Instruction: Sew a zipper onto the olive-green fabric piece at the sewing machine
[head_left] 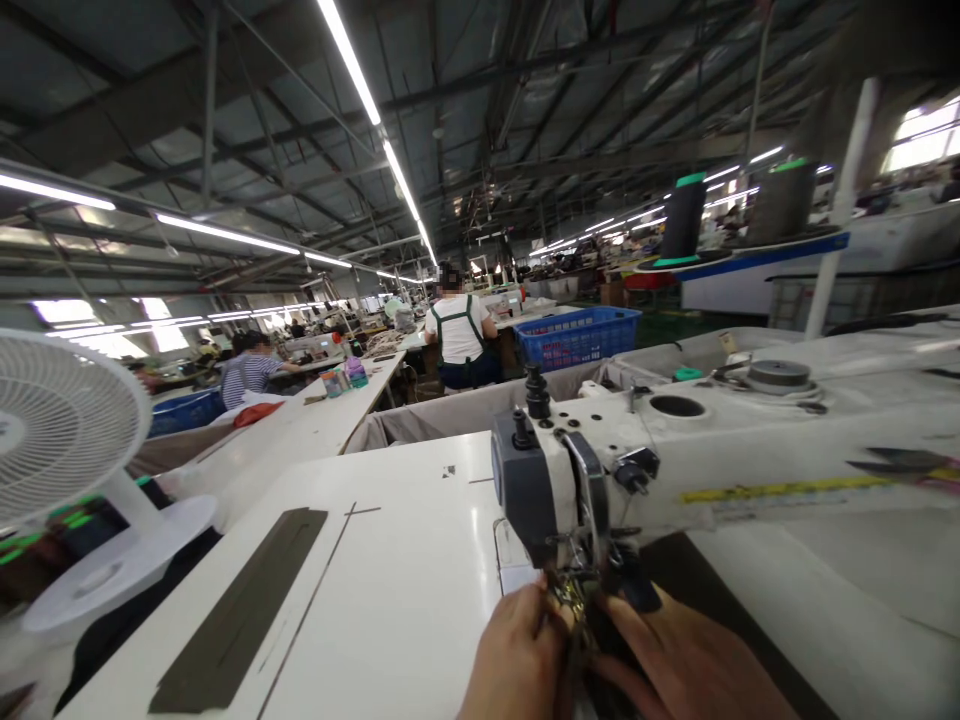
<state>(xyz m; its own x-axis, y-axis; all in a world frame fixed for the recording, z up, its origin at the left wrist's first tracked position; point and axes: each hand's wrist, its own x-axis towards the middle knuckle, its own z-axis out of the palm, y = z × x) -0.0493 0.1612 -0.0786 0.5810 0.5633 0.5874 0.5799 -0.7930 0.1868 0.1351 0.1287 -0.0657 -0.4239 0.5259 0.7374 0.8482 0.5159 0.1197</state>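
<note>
At the needle area of a white and dark grey sewing machine (532, 490), both of my hands are close together. My left hand (517, 650) has its fingers bent and pressed together at dark fabric just left of the presser foot. My right hand (682, 655) lies on the right side of the foot, its fingers on the dark cloth (701, 590), fingertips partly hidden. Small brassy metal parts show between the hands. A flat olive-brown fabric strip (244, 610) lies on the white table (390, 560) to the left.
A white fan (60, 430) stands at the left edge. Scissors (900, 465) and a yellow tape measure (787, 490) are on the machine arm. Thread cones (682, 220) stand upper right. Beyond are a blue crate (577, 338) and seated people (461, 335).
</note>
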